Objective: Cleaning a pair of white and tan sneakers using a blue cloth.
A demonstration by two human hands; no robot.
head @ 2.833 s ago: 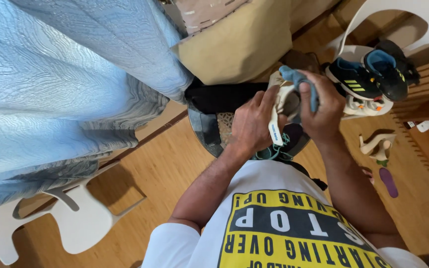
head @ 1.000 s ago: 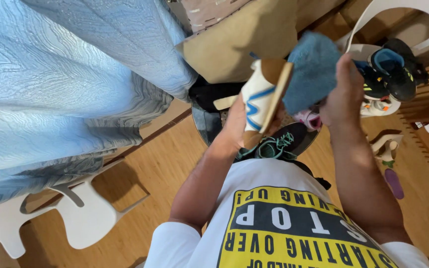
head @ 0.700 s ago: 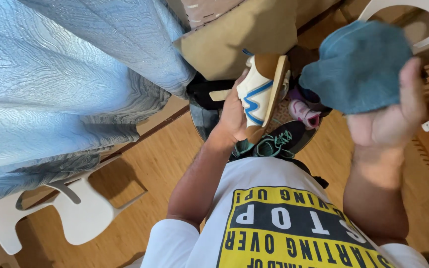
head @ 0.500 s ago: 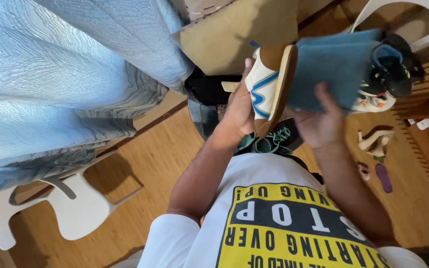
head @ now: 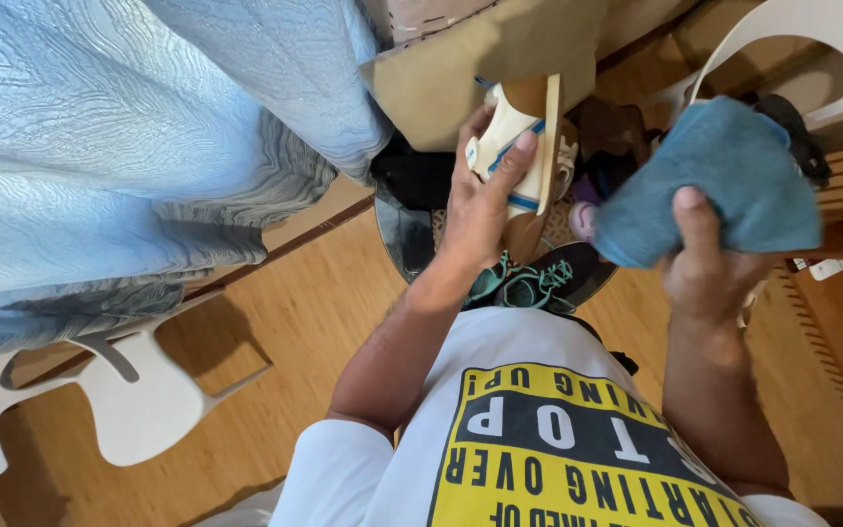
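Note:
My left hand (head: 480, 210) grips a white sandal (head: 519, 146) with blue trim and a tan sole, holding it upright on edge in front of my chest. My right hand (head: 704, 263) is closed on a crumpled blue cloth (head: 724, 181), held up to the right of the sandal and apart from it. Below the hands a dark shoe with teal laces (head: 534, 283) lies on the floor.
A light blue patterned bedspread (head: 119, 146) hangs at the left. A tan cardboard piece (head: 441, 78) sits behind the sandal. White cut-out furniture pieces (head: 139, 390) stand on the wooden floor (head: 295, 322), and another white piece (head: 812, 39) is at the upper right. More shoes lie behind the cloth.
The sandal has been raised from low near the floor and turned in my left hand. The cloth swung up and right, came back beside the sandal, and is now held apart again.

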